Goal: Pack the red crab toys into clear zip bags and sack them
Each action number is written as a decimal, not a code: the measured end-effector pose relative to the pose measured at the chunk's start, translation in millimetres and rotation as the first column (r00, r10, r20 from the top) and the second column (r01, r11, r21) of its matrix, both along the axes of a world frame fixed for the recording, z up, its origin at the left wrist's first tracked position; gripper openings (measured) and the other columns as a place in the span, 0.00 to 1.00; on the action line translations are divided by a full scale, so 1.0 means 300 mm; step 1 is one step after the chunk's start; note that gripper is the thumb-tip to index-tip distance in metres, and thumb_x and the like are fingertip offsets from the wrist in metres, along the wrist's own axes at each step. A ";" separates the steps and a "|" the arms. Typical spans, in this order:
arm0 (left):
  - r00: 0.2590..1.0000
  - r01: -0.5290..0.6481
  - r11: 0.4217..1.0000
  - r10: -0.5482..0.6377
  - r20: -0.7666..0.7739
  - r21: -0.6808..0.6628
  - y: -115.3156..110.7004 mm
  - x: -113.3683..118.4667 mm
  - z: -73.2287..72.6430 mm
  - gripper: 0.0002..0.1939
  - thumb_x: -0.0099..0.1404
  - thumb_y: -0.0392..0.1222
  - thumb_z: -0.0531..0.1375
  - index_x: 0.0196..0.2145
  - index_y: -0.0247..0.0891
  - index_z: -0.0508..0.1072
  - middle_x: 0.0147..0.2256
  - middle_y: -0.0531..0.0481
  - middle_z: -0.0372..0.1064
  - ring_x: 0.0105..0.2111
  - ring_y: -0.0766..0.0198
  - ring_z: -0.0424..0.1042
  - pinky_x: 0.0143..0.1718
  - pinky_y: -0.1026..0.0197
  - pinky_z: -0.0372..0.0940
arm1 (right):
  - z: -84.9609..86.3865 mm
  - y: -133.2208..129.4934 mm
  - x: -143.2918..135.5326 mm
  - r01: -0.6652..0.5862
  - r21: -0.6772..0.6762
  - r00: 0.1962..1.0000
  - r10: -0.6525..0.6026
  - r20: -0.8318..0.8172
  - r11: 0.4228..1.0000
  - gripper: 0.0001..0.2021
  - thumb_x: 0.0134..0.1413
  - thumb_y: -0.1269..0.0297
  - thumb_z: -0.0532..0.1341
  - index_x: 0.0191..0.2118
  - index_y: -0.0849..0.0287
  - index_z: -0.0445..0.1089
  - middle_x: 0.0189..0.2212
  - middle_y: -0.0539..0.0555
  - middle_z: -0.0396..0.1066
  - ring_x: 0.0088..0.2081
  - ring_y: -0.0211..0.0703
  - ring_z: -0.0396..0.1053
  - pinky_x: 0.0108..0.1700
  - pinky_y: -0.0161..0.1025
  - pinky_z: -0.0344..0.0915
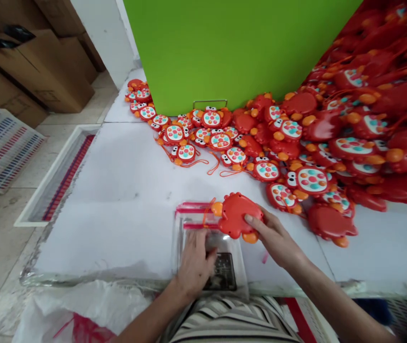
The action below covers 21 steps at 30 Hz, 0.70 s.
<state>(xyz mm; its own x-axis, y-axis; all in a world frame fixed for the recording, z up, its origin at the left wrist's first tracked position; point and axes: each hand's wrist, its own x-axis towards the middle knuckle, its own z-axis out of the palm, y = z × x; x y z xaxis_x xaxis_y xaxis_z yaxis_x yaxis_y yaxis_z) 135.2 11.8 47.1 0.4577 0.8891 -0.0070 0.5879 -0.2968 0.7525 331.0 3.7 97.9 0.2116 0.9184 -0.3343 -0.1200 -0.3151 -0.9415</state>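
The right hand (278, 240) grasps a red toy (239, 215) near the middle of the bench (117, 190), thumb pressed on its plain red back and the other fingers mostly hidden beneath it. The toy's orange parts stick out at the left and on the near side, and a thin orange cord (208, 209) hangs from its left end. The left hand (196, 262) is just to the left and nearer, fingers bent over clear plastic bags (230, 244) that lie at the near edge of the bench; whether it pinches a bag or the cord's end I cannot tell. The bags have pink strips at their far end, and a dark panel (227, 271) shows at the near end, to the right of the left hand. A small pink scrap (265, 257) lies right of the bags. Beyond the hands, a heap of similar red toys (312, 180) spreads across the far side and climbs high on the right, many turned with white faces and coloured buttons upward, cords trailing. A green panel (239, 52) stands behind the heap, with a metal wire loop (209, 101) low on it. At far left are cardboard boxes (42, 71); nearer, a white-rimmed crate (42, 223) sits beside the bench.
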 end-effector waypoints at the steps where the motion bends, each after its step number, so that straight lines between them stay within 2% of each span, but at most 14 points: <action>1: 0.998 -0.039 0.999 0.040 0.047 -0.032 0.000 -0.006 -0.002 0.17 0.59 0.31 0.55 0.46 0.38 0.61 0.40 0.45 0.67 0.41 0.58 0.67 0.42 0.53 0.64 | 0.005 -0.013 0.001 -0.037 -0.009 0.999 0.037 0.019 0.999 0.21 0.51 0.53 0.61 0.48 0.59 0.65 0.40 0.55 0.72 0.42 0.48 0.68 0.44 0.41 0.66; 3: 0.992 -0.071 0.996 0.076 0.098 -0.050 0.006 -0.013 -0.005 0.19 0.59 0.31 0.55 0.49 0.38 0.60 0.41 0.46 0.67 0.41 0.59 0.67 0.41 0.54 0.64 | 0.024 -0.035 0.006 -0.135 -0.027 0.988 0.137 0.065 0.990 0.22 0.50 0.53 0.62 0.48 0.60 0.65 0.38 0.55 0.72 0.41 0.47 0.68 0.42 0.40 0.66; 5: 0.993 -0.028 1.000 0.029 0.110 -0.014 0.015 -0.014 -0.006 0.19 0.60 0.30 0.54 0.49 0.38 0.61 0.41 0.45 0.68 0.42 0.59 0.67 0.42 0.54 0.63 | 0.047 -0.051 0.015 -0.238 -0.056 0.964 0.243 0.105 0.970 0.21 0.48 0.53 0.62 0.46 0.60 0.66 0.36 0.54 0.71 0.38 0.45 0.67 0.38 0.38 0.66; 8: 0.994 0.085 0.994 -0.090 0.067 0.072 0.027 -0.011 -0.007 0.10 0.62 0.30 0.52 0.39 0.36 0.69 0.34 0.47 0.70 0.37 0.59 0.66 0.39 0.55 0.62 | 0.069 -0.072 0.026 -0.341 -0.105 0.932 0.350 0.089 0.934 0.20 0.47 0.55 0.63 0.44 0.59 0.66 0.34 0.52 0.70 0.35 0.43 0.67 0.36 0.36 0.66; 11: 0.991 0.131 0.985 -0.133 0.008 0.112 0.025 -0.010 -0.008 0.09 0.63 0.31 0.51 0.31 0.35 0.71 0.30 0.47 0.69 0.34 0.60 0.65 0.37 0.56 0.62 | 0.061 -0.080 0.018 -0.320 -0.115 0.945 0.309 -0.109 0.940 0.21 0.49 0.56 0.63 0.48 0.57 0.64 0.38 0.53 0.70 0.39 0.43 0.68 0.40 0.38 0.66; 13: 0.989 0.149 0.978 -0.146 -0.030 0.145 0.016 -0.010 -0.009 0.10 0.64 0.31 0.51 0.33 0.36 0.72 0.34 0.47 0.70 0.37 0.59 0.66 0.40 0.56 0.62 | 0.046 -0.072 -0.005 -0.241 -0.096 0.944 0.210 -0.254 0.966 0.22 0.50 0.56 0.61 0.51 0.55 0.62 0.43 0.54 0.69 0.42 0.44 0.68 0.43 0.39 0.67; 15: 0.983 0.177 0.962 -0.161 -0.092 0.209 0.006 -0.012 -0.008 0.10 0.63 0.30 0.51 0.36 0.36 0.71 0.37 0.46 0.70 0.39 0.58 0.66 0.43 0.54 0.62 | 0.031 -0.056 -0.037 -0.151 -0.064 0.950 0.127 -0.286 0.986 0.22 0.52 0.55 0.60 0.52 0.54 0.60 0.45 0.55 0.67 0.42 0.44 0.68 0.42 0.40 0.68; 18: 0.966 0.235 0.915 -0.182 -0.186 0.329 -0.008 -0.015 0.003 0.11 0.62 0.27 0.51 0.37 0.36 0.70 0.36 0.46 0.72 0.39 0.57 0.68 0.44 0.52 0.61 | 0.018 -0.036 -0.082 -0.123 -0.010 0.988 0.121 -0.094 0.992 0.22 0.54 0.53 0.57 0.53 0.55 0.58 0.44 0.56 0.67 0.39 0.43 0.68 0.36 0.38 0.70; 21: 0.970 0.226 0.886 -0.166 -0.177 0.406 -0.017 -0.014 0.025 0.09 0.63 0.28 0.51 0.35 0.35 0.69 0.32 0.48 0.73 0.36 0.59 0.69 0.44 0.53 0.61 | 0.015 -0.044 -0.100 -0.256 -0.055 0.947 0.261 0.185 0.965 0.24 0.57 0.51 0.53 0.56 0.54 0.51 0.37 0.53 0.68 0.26 0.38 0.65 0.25 0.36 0.68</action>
